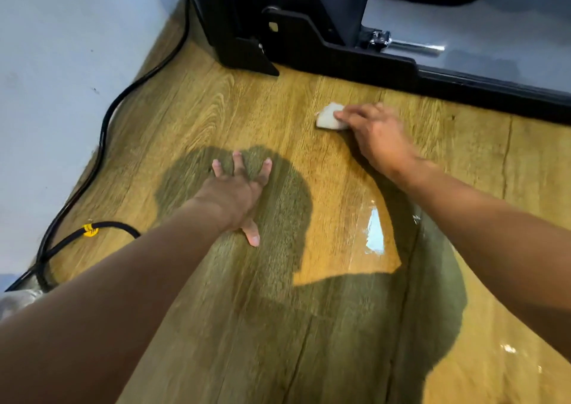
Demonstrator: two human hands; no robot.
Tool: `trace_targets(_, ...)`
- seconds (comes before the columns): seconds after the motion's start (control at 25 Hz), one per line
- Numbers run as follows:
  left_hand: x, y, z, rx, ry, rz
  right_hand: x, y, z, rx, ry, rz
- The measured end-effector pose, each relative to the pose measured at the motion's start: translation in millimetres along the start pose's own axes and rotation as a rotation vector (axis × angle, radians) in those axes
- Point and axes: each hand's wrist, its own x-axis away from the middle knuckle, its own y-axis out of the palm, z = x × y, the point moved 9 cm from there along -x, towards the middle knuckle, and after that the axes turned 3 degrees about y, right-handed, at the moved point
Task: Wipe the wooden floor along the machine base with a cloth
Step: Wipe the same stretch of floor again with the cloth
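While a black cable (105,131) trails by the wall at far left, my left hand (238,193) lies flat on the wooden floor (216,110), fingers spread, holding nothing. Further right, my right hand (377,131) curls its fingers over the white cloth (327,117), pressing it down. The cloth sits near the machine base (340,60), not touching it. The base's edge runs on rightward, so I judge the right hand should follow that line.
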Motion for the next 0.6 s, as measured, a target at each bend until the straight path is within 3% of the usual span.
trace_targets(0.08,1.0,-0.5,-0.8,-0.007,-0.004,-0.004,-21.4,-8.0,57.6,-0.055,0.319,0.060)
trace_targets(0.12,1.4,-0.4,-0.5,-0.009,-0.005,-0.005,-19.4,-8.1,60.6,-0.080,0.380,0.074)
trace_targets(0.16,1.4,-0.1,0.2,-0.005,-0.005,-0.006,-13.2,-5.0,48.1,-0.079,0.348,0.090)
trace_targets(0.28,1.0,-1.8,-0.4,0.003,-0.003,0.002,13.6,0.5,0.5,-0.096,-0.035,0.011)
trace_targets(0.32,0.9,-2.3,-0.6,0.006,-0.002,0.002,9.0,-0.4,5.5,-0.094,-0.088,-0.010)
trace_targets(0.48,2.4,-1.4,-0.8,0.004,-0.005,0.000,2.1,-17.2,64.9,-0.189,0.353,0.157)
trace_targets(0.56,2.0,-1.1,-0.8,0.018,-0.005,0.002,38.5,-5.1,17.6,-0.275,0.281,0.143)
trace_targets(0.6,1.4,-1.1,-0.8,0.025,-0.006,0.002,62.5,-1.4,-15.2,-0.278,0.129,0.122)
